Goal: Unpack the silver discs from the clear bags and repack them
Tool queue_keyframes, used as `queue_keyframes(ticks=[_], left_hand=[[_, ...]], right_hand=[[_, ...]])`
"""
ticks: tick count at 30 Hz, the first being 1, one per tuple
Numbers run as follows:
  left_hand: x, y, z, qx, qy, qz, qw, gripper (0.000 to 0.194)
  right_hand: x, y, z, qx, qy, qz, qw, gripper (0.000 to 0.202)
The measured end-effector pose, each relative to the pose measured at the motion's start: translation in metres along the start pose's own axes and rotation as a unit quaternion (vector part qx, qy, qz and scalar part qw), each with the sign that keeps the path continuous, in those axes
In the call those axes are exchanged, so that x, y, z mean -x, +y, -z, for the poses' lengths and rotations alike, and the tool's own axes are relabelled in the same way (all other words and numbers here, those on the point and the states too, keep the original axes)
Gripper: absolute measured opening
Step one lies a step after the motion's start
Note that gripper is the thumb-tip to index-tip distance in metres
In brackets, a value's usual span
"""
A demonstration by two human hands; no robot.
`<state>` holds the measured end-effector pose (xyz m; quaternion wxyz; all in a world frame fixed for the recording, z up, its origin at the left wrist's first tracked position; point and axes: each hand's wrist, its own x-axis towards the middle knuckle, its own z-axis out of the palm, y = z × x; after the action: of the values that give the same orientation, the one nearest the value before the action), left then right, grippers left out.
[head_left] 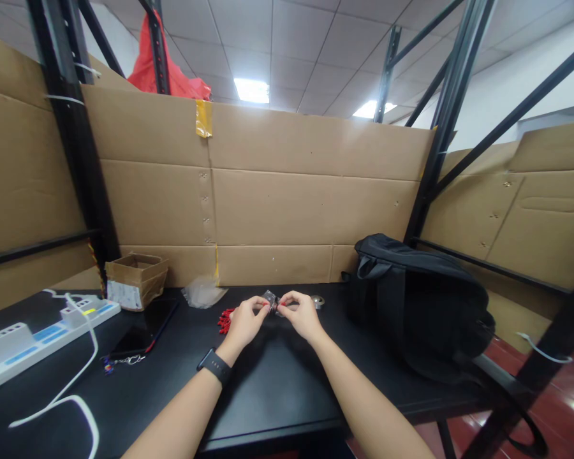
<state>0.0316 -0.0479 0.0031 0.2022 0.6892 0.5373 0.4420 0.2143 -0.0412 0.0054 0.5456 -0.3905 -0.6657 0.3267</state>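
Close together over the middle of the black table, both hands have their fingertips pinched. My left hand (247, 320), with a dark watch on the wrist, is closed on something too small to make out. Opposite it, my right hand (302, 314) is closed in the same way, with a small dark and reddish bit at its fingertips. A crinkled piece of clear shiny plastic (269, 296) shows just behind the fingers; whether they touch it I cannot tell. Beside my left hand lies a heap of red cords (225, 320), partly covered by it. Behind my right hand sits a roll of tape (318, 301).
A black backpack (392, 306) stands on the right. Left of the hands are a clear plastic bag (203, 292), a small open cardboard box (138, 280), a dark phone-like device (145, 328) with a keychain (129, 360), and white power strips (52, 338) with a cable. Cardboard walls (287, 204) close the back.
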Motion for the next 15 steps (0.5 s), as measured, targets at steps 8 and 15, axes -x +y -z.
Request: queue_keyframes(ticks=[8,15], left_hand=[[-0.002,-0.003,-0.003,0.015,0.014,0.008,1.0,0.02],[-0.003,-0.009,0.003,-0.013,-0.015,0.035,0.999,0.017]], right_hand=[[0.004,-0.002,-0.008,-0.026,0.004,0.004,1.0,0.034],[0.008,0.006,-0.017,0.008,-0.03,-0.025,0.999,0.046]])
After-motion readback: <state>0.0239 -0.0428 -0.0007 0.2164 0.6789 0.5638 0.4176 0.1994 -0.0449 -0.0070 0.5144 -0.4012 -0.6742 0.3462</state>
